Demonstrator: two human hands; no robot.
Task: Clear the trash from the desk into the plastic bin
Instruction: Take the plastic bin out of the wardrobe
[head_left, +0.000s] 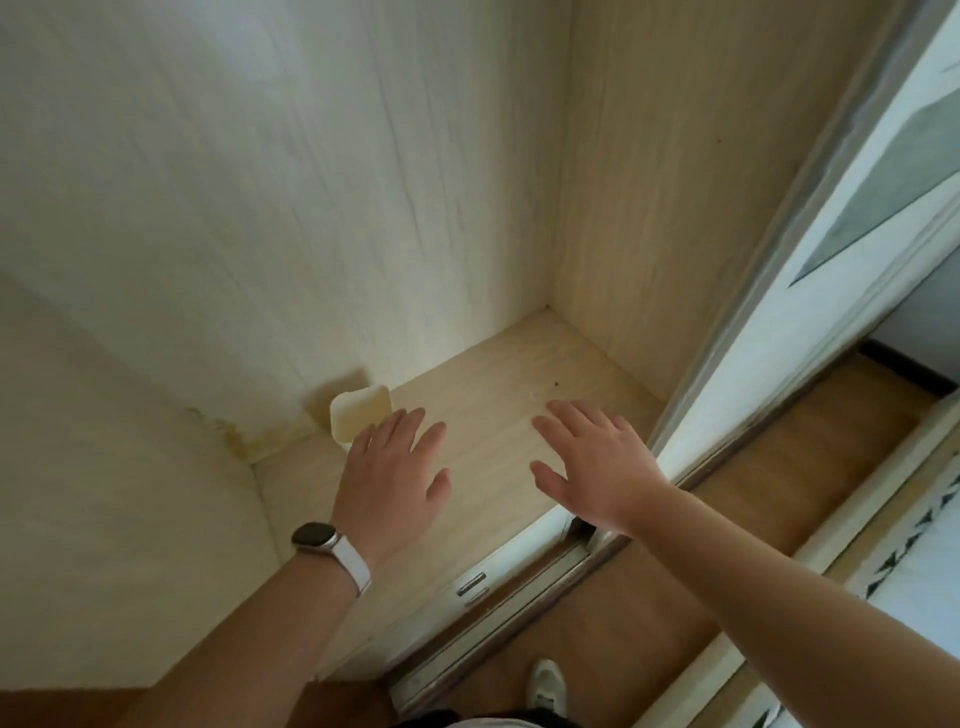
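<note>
At the far left of the shelf (498, 415) we see the bin (358, 418), a small cream tub standing upright against the back wall, its mouth facing up. Our left hand (392, 480) hovers open and empty just near of it, fingertips overlapping its rim, the watch (314, 535) on that wrist. To the right our right hand (597, 462) is spread, empty and farther off; no trash shows and nothing blocks the reach.

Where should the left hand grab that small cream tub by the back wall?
Take the tub by its side walls just below the rim, coming from the front, where the left hand already is. It stands upright with its open top showing. The wall is close behind it and a corner lies to its left, so the front is the open side. Both hands are empty, fingers spread.
</note>
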